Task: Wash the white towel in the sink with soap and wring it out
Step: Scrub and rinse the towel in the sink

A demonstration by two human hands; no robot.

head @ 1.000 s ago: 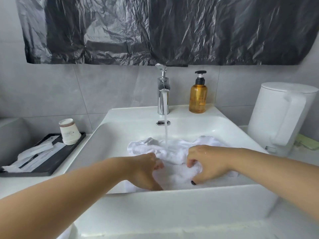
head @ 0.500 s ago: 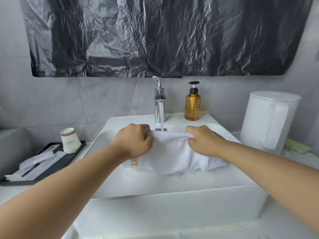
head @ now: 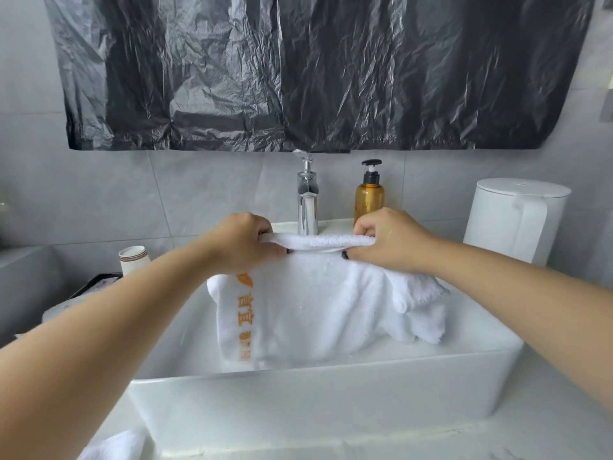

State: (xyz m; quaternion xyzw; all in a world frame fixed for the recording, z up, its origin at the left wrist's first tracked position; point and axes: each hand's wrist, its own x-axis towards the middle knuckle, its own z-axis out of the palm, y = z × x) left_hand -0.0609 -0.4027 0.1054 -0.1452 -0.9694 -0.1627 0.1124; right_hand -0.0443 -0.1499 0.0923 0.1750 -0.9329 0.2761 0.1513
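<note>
The sink sits under the lifted towel, which hangs wet above the basin. The left hand and right hand each grip its top edge, fingers curled round it. Soaping with the bottle at the back edge and wringing seem still to come.

Black tray mostly hidden behind left forearm.

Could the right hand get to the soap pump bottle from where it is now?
Probably yes: the soap pump bottle stands just behind the right hand, nothing between. But that hand grips the white towel and would have to release it.
</note>
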